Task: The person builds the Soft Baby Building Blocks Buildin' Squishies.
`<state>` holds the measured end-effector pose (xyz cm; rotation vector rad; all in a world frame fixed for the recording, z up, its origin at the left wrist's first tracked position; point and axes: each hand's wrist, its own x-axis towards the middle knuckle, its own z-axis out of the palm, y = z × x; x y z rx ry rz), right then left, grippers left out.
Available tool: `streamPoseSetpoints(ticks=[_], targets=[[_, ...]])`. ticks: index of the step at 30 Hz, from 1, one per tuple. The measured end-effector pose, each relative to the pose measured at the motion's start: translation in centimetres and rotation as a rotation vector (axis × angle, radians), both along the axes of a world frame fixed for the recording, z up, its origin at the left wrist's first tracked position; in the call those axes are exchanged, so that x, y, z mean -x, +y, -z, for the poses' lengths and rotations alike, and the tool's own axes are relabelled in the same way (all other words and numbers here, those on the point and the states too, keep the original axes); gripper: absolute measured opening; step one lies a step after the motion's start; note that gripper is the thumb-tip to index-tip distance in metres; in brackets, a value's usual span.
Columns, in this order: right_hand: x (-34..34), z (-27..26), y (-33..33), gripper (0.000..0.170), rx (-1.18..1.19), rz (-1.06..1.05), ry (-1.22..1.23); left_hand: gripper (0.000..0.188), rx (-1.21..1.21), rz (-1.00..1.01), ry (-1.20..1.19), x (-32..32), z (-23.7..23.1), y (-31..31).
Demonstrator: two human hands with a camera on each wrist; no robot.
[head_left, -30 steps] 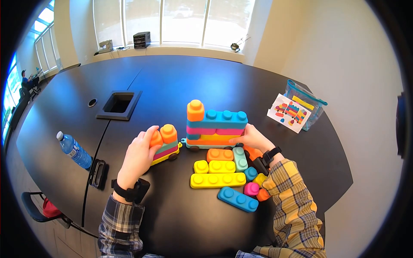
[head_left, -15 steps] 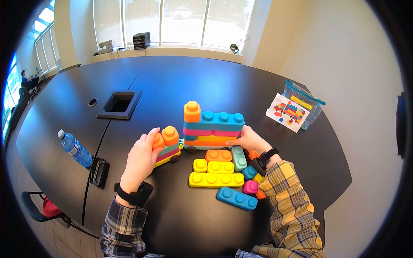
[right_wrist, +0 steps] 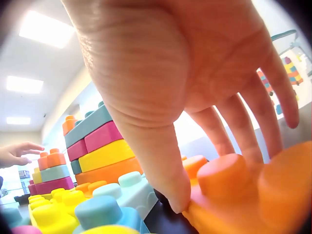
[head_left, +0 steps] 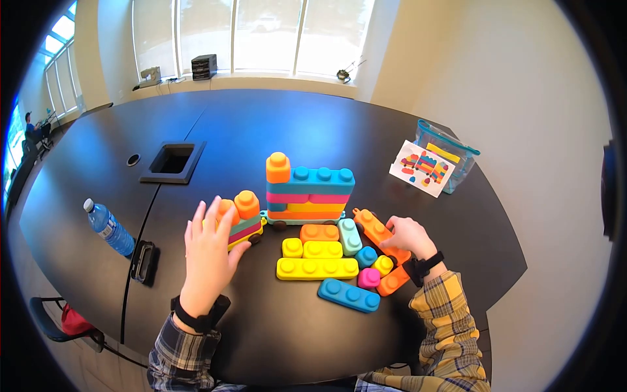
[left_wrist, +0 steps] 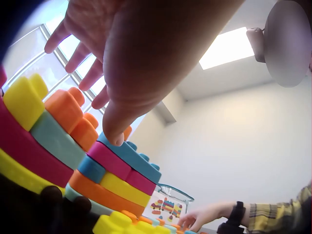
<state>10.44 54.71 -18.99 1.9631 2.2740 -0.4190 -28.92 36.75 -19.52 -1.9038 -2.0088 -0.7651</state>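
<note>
My left hand [head_left: 210, 255] is spread with straight fingers beside a small wheeled block car [head_left: 247, 225] of yellow, magenta and pale green layers, orange blocks on top. In the left wrist view the palm [left_wrist: 92, 24] holds nothing. A taller block car [head_left: 312, 188] stands coupled to its right, with a blue block and one orange block uppermost. On the right, my right hand [head_left: 413, 236] grips a long orange wheeled base [head_left: 372, 227]. Its thumb [right_wrist: 161, 161] lies against the near side in the right wrist view, with the fingers over the far side.
Loose blocks lie in front of the cars, including a long yellow block [head_left: 317, 269] and a blue block [head_left: 349, 295]. A picture card [head_left: 423, 168] leans on a clear bag [head_left: 465, 173]. A water bottle [head_left: 110, 227] and a black case [head_left: 145, 262] are at left.
My left hand has let go of the small car and spread its fingers. The right hand has left the tall car, moved right and towards me, and taken hold of the orange wheeled base.
</note>
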Motion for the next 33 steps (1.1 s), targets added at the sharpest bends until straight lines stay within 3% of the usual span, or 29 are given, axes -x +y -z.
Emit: streamPoseSetpoints(ticks=[2, 8, 11, 13, 15, 17, 21, 23, 27, 28, 33], targets=[[-0.3, 0.7, -0.7, 0.064, -0.023, -0.013, -0.023, 0.070, 0.019, 0.058, -0.001, -1.0, 0.1, -1.1], [-2.3, 1.2, -0.4, 0.057, -0.153, 0.026, 0.031, 0.070, -0.014, 0.068, -0.061, -0.9, -0.2, -3.9], [-2.5, -2.3, -2.5, 0.056, -0.266, 0.053, 0.116, 0.068, -0.044, 0.106, -0.075, -1.0, -1.5, -5.6], [-2.0, -4.0, -4.9, 0.055, -0.306, 0.005, 0.214, 0.070, 0.049, 0.272, -0.217, -1.5, -2.2, -6.6], [-0.1, -5.1, -8.3, 0.054, -0.313, -0.218, 0.439, 0.073, 0.085, 0.337, -0.272, -2.4, -2.1, -7.4], [3.0, -6.1, -12.1, 0.052, -0.285, -0.430, 0.431, 0.076, 0.122, 0.406, -0.328, -3.4, -2.1, -8.0], [7.7, -2.3, -16.2, 0.054, -0.218, -0.686, 0.298, 0.091, 0.182, 0.428, -0.324, -4.5, -1.8, -8.9], [9.6, -1.7, -17.7, 0.055, -0.110, -0.679, 0.256, 0.093, 0.339, 0.446, -0.293, -4.7, -1.2, -9.2], [10.9, 1.6, -18.2, 0.055, -0.066, -0.712, 0.262, 0.080, 0.475, 0.429, -0.217, -5.1, 0.8, -9.3], [10.9, 1.9, -18.3, 0.055, -0.066, -0.710, 0.263, 0.070, 0.461, 0.429, -0.208, -5.1, 1.1, -9.2], [10.7, 2.9, -18.4, 0.053, -0.087, -0.696, 0.253, 0.065, 0.483, 0.406, -0.199, -5.3, 1.7, -9.1]])
